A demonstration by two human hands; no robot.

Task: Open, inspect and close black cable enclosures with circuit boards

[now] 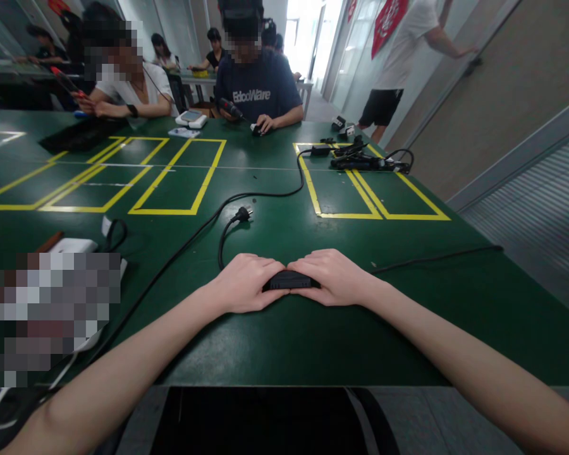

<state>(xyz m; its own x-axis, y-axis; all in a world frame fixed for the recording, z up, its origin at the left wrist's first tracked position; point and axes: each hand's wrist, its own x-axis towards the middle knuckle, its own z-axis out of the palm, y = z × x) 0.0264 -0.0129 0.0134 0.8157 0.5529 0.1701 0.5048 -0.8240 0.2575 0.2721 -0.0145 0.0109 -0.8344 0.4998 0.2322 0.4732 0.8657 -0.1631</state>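
Observation:
A small flat black box (288, 280), like a power adapter, lies on the green table (275, 341) near its front edge. My left hand (246, 282) covers its left end with the fingers curled over it. My right hand (334, 277) covers its right end in the same way. The fingertips of both hands meet above the box, and only its front side shows between them. A black cable with a plug (241, 215) runs from behind my hands toward the middle of the table.
Yellow tape rectangles (177, 177) mark the tabletop. A pile of black adapters and cables (365, 161) lies at the far right. A white device (71, 246) sits at the left. Two people work at the far side, and another person stands by the right wall.

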